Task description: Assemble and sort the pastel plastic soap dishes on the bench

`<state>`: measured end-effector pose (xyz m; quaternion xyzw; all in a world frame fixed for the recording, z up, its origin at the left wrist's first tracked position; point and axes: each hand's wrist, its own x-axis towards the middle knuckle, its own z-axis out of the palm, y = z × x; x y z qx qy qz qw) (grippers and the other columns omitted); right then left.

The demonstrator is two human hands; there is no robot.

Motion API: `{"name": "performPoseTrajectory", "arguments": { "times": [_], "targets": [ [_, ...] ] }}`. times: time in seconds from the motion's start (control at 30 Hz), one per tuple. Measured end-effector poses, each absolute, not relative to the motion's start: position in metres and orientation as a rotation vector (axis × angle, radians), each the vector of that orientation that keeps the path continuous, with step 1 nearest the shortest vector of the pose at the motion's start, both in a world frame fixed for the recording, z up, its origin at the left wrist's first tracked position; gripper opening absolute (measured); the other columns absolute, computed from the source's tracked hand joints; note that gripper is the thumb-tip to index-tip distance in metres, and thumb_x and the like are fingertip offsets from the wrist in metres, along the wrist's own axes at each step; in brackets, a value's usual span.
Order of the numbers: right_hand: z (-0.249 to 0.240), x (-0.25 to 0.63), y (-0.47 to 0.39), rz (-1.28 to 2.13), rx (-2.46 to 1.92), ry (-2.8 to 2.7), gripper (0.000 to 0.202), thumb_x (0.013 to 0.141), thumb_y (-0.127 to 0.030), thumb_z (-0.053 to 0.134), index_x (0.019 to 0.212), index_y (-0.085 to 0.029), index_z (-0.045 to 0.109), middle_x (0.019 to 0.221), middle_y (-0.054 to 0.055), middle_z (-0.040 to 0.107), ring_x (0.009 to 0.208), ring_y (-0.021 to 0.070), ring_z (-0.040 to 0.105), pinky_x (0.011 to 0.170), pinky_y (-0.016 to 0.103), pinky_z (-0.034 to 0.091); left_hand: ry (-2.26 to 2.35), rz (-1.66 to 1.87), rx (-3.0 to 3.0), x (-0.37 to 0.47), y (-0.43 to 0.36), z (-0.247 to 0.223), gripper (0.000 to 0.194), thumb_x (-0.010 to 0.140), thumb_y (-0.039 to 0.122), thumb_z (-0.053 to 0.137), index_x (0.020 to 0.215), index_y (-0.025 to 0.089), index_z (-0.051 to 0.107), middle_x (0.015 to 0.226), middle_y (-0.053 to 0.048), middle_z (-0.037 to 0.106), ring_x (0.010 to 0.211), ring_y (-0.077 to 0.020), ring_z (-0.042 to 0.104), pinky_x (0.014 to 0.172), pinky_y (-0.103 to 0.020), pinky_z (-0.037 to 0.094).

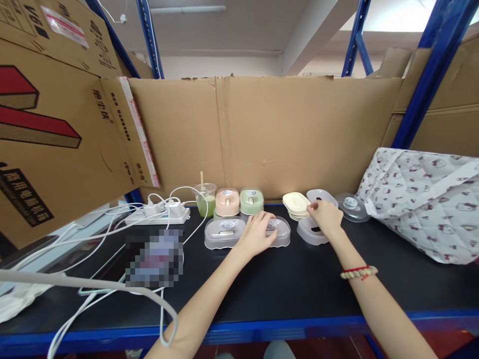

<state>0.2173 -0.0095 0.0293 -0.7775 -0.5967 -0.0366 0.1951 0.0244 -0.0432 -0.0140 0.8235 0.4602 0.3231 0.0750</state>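
My left hand (258, 234) lies over a clear lidded box (280, 234) with a round label, its fingers stretched out and the thumb apart. A matching clear lidded box (224, 232) stands just left of it. My right hand (326, 217) has its fingers pinched above a grey plastic tray (310, 232); what they hold, if anything, I cannot make out. Beside those fingertips sits a stack of cream dishes (295, 203). Another grey plastic piece (320, 196) lies behind the right hand, partly covered by it.
Behind my left hand stand a pink box (227, 202) and a green box (252, 201). To their left is a cup of green drink (205, 202). Cables run from a power strip (179, 214) across the left side. A clear round lid (352, 207) and patterned bag (430, 199) lie right.
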Motion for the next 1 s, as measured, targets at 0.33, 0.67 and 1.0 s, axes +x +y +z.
{"name": "performPoseTrajectory", "arguments": {
  "times": [0.33, 0.67, 1.0],
  "targets": [
    [0.005, 0.263, 0.011, -0.077, -2.142, -1.544, 0.033, 0.081, -0.02, 0.058, 0.112, -0.013, 0.064, 0.134, 0.019, 0.041, 0.116, 0.0353, 0.048, 0.092, 0.044, 0.042, 1.367, 1.073, 2.449, 0.024, -0.043, -0.011, 0.021, 0.079, 0.016, 0.052, 0.1, 0.02, 0.051, 0.108, -0.005, 0.057, 0.107, -0.0221, 0.052, 0.095, -0.037, 0.036],
    [0.004, 0.267, 0.015, -0.159, -2.001, -1.489, 0.019, 0.077, -0.022, 0.063, 0.093, -0.015, 0.071, 0.101, 0.012, 0.065, 0.089, 0.0265, 0.06, 0.073, 0.032, 0.045, 1.262, 1.436, 2.134, 0.026, -0.043, -0.004, 0.016, 0.075, 0.011, 0.052, 0.088, 0.019, 0.055, 0.098, -0.004, 0.061, 0.099, -0.0206, 0.056, 0.092, -0.036, 0.04],
    [0.012, 0.256, 0.007, -0.065, -1.942, -1.404, 0.019, 0.079, -0.019, 0.061, 0.094, -0.012, 0.069, 0.104, 0.013, 0.06, 0.094, 0.0259, 0.057, 0.079, 0.032, 0.043, 1.201, 1.541, 1.608, 0.029, -0.041, 0.003, 0.013, 0.073, 0.01, 0.056, 0.083, 0.018, 0.056, 0.087, -0.003, 0.062, 0.086, -0.0175, 0.059, 0.074, -0.028, 0.043]
  ]
}}
